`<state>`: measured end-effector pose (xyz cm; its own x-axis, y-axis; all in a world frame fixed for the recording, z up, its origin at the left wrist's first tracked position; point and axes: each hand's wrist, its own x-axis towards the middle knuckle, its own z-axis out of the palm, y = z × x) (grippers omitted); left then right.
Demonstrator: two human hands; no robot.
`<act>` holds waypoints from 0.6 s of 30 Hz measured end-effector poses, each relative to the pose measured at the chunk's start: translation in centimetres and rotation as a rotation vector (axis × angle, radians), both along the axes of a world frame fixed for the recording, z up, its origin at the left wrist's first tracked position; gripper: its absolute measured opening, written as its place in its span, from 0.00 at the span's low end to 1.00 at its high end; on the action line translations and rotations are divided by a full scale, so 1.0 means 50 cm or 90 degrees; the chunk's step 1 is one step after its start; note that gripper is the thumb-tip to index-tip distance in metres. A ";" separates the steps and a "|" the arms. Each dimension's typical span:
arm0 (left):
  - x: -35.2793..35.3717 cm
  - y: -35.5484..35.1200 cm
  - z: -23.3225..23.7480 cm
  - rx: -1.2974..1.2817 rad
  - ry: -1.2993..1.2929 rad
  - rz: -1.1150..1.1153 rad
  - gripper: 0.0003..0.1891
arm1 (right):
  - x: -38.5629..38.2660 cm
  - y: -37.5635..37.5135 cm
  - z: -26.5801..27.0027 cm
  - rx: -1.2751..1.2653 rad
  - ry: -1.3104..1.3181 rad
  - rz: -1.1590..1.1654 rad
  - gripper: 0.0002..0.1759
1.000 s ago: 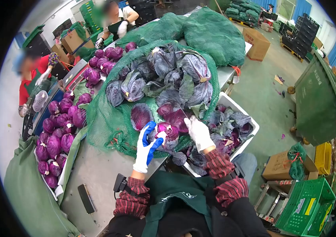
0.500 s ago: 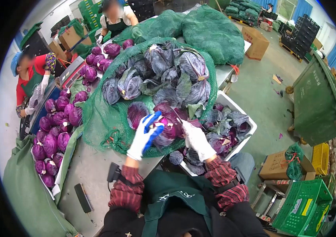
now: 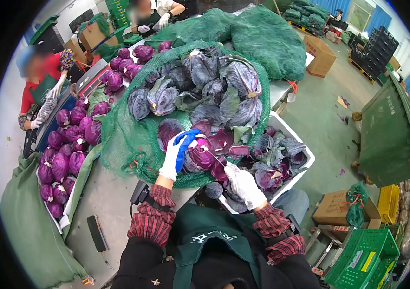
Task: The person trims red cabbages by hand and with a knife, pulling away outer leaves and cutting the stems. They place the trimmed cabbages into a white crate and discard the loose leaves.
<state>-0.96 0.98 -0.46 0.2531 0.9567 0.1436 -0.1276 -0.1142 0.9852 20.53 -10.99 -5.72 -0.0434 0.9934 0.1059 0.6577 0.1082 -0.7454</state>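
My left hand [image 3: 178,153], in a white glove with blue fingers, grips a red cabbage [image 3: 202,155] from its left side and top. A white glove also covers my right hand [image 3: 246,185], which is closed on a knife [image 3: 219,158]; its handle is hidden in my fist. The thin blade lies against the cabbage's right side, beside a loose purple leaf [image 3: 218,169]. Behind both hands, an open green mesh bag [image 3: 128,137] holds several untrimmed red cabbages [image 3: 161,96] with dull outer leaves.
Below my right hand stands a white bin [image 3: 306,161] of cut leaves. Shiny trimmed cabbages [image 3: 60,166] are heaped on the left. Two co-workers stand across the table [image 3: 132,192]. A green wheeled bin [image 3: 385,130] and a green crate [image 3: 364,260] are on the right.
My right hand has moved down and slightly right with the knife. The cabbage shows more smooth purple surface, and a leaf hangs at its right side. The far co-worker's hands have shifted.
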 end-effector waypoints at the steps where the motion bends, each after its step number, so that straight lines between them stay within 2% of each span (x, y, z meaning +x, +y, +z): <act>1: 0.000 -0.002 0.010 0.011 0.010 -0.009 0.19 | -0.003 0.002 -0.004 0.001 0.003 0.001 0.30; 3: -0.004 -0.007 0.013 -0.011 -0.002 -0.021 0.19 | -0.007 -0.002 -0.026 0.057 -0.017 -0.021 0.28; 5: -0.008 0.005 -0.001 0.001 0.008 -0.009 0.20 | 0.020 -0.012 -0.047 0.127 -0.077 0.020 0.28; 7: -0.006 0.005 0.005 0.008 0.003 -0.004 0.20 | 0.042 -0.035 -0.016 -0.182 -0.159 0.033 0.26; 8: -0.007 0.004 0.008 0.002 -0.010 -0.012 0.21 | 0.051 -0.042 -0.050 -0.206 -0.230 0.001 0.27; 9: -0.006 0.001 0.009 -0.005 -0.022 -0.022 0.21 | 0.053 -0.045 -0.081 -0.208 -0.231 -0.002 0.27; 11: 0.000 0.003 -0.009 -0.007 -0.007 0.003 0.19 | 0.061 -0.041 -0.119 0.188 -0.063 -0.037 0.28; 12: 0.010 -0.009 -0.007 -0.007 0.001 0.022 0.18 | 0.038 -0.046 -0.026 0.072 0.005 -0.033 0.31; 13: 0.021 -0.019 -0.001 -0.004 0.009 0.040 0.17 | 0.001 -0.043 0.074 -0.070 0.180 -0.077 0.29; 14: 0.029 -0.032 0.006 0.029 0.079 0.059 0.16 | -0.039 -0.015 0.062 -0.036 0.108 -0.089 0.28; 15: 0.033 -0.037 -0.021 0.044 0.053 0.071 0.15 | -0.064 0.014 0.039 0.003 0.037 -0.103 0.27; 17: 0.036 -0.056 -0.003 0.176 0.163 0.104 0.14 | -0.085 0.056 -0.013 0.068 -0.002 -0.108 0.27; 18: 0.037 -0.057 -0.007 0.092 0.062 0.096 0.15 | -0.093 0.068 -0.019 0.127 -0.043 -0.110 0.27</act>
<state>0.89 -1.85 -0.82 0.1282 0.9561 0.2636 -0.0037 -0.2653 0.9642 15.90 -7.60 -6.64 0.1111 0.9463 0.3036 0.7269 0.1309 -0.6742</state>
